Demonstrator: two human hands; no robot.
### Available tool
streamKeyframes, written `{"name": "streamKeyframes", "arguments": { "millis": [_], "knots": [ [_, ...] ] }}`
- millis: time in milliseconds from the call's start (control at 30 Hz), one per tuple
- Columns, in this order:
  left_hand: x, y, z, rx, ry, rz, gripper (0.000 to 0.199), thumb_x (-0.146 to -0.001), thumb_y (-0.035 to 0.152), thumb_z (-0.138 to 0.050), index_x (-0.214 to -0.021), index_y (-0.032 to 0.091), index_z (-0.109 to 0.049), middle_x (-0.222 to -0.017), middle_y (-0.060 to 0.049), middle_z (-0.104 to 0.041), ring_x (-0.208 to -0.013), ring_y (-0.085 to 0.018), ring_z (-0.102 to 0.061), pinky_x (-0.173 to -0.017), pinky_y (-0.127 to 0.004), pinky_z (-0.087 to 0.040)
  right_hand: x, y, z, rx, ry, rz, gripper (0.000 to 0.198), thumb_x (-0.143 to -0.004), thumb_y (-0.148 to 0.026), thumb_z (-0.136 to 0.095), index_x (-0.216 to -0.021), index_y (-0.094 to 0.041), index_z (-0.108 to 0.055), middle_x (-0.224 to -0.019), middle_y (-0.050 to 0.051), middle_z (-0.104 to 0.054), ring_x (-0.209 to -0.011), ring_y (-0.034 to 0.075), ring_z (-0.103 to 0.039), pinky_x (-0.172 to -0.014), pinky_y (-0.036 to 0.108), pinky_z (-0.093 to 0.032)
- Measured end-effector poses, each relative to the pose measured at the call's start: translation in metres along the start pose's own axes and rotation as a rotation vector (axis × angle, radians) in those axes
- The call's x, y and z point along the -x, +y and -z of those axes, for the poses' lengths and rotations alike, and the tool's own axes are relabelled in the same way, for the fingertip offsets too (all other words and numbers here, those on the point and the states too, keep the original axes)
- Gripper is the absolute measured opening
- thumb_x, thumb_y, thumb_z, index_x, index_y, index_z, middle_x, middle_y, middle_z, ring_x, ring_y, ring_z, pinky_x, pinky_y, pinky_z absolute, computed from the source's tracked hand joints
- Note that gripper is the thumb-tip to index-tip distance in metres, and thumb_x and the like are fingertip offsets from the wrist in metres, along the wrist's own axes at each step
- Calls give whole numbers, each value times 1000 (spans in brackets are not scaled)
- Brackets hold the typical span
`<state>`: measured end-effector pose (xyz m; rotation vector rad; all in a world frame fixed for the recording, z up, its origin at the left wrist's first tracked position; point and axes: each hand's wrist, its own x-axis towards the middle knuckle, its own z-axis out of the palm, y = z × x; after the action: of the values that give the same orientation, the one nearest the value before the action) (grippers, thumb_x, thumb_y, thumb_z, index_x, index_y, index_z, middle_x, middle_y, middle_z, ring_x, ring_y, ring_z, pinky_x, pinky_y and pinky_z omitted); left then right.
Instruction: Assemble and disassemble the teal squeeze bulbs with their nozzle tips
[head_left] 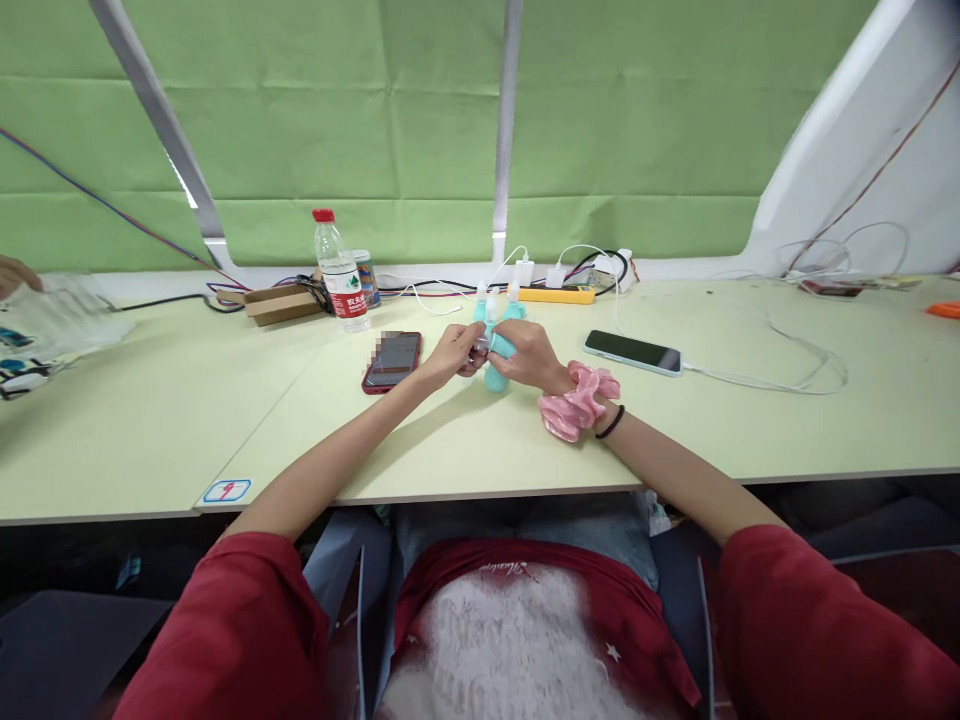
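Above the middle of the table, my right hand [531, 352] is closed around a small teal squeeze bottle [502, 345], tilted on its side with its end toward the left. My left hand [456, 352] meets it there, its fingers pinched on a clear cap [481, 343] at the bottle's end. Whether the cap is seated on the bottle I cannot tell. Just behind and below my hands are several more teal bottles [495, 380] with clear tops, partly hidden by my fingers.
A red-cased phone [392, 362] lies left of my hands, a charging phone [634, 352] right. Behind stand a water bottle [343, 275], a can [366, 278] and an open cardboard box [283, 304]. A yellow power strip [551, 295] and cables run along the back. Another person's hand [16, 274] is at far left.
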<state>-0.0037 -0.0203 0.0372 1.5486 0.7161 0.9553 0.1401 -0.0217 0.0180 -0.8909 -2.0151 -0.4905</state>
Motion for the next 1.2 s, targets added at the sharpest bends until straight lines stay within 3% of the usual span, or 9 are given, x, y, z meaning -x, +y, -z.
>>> {"name": "streamKeyframes", "arguments": {
  "millis": [233,400,567,667,800,1000,1200],
  "knots": [
    [-1,2,0,-7,-47,49,35,-80,35,-34,-50,16,-36,-36,4,-35,-28,-4,-28,-30,-15,-19,-1,-5,2,-131,57,8,2,-64,-21,-46,-64,-19,-47,-60,3,-54,-59,16,-51,-59,27,-39],
    [-4,7,4,-103,29,9,41,-81,44,-27,-50,18,-30,-40,5,-30,-31,-4,-28,-31,-16,-22,-3,-1,3,-193,134,-98,4,-64,-20,-45,-67,-19,-47,-61,1,-53,-57,14,-49,-59,25,-39],
    [-6,-7,5,-368,182,-76,39,-81,48,-31,-61,16,-40,-50,2,-40,-38,-6,-37,-37,-17,-28,-4,10,7,-216,207,-275,6,-69,-25,-45,-67,-19,-43,-62,-1,-49,-56,12,-45,-59,25,-38],
    [-6,-17,9,-604,256,-157,24,-79,40,-44,-71,17,-46,-66,-1,-48,-58,-12,-48,-53,-22,-39,-3,19,7,-229,212,-381,12,-74,-31,-42,-71,-19,-43,-65,-1,-48,-58,12,-44,-59,24,-38],
    [-5,-28,12,-890,259,-233,14,-77,25,-49,-90,19,-50,-91,-6,-47,-83,-20,-48,-75,-33,-38,0,35,2,-219,170,-516,19,-77,-35,-36,-68,-20,-41,-62,-1,-46,-59,13,-44,-58,24,-37],
    [-5,-45,6,-1155,170,-267,26,-81,15,-36,-104,16,-49,-103,-12,-41,-96,-26,-42,-78,-41,-38,8,58,-10,-172,12,-629,25,-75,-41,-40,-61,-20,-41,-61,0,-48,-61,16,-44,-60,28,-36],
    [-4,-53,5,-1268,91,-342,37,-81,15,-33,-118,13,-39,-114,-15,-37,-101,-27,-37,-83,-46,-34,16,71,-19,-142,-110,-669,27,-74,-45,-42,-71,-19,-47,-71,4,-53,-70,19,-49,-67,33,-38]
  ]
}}
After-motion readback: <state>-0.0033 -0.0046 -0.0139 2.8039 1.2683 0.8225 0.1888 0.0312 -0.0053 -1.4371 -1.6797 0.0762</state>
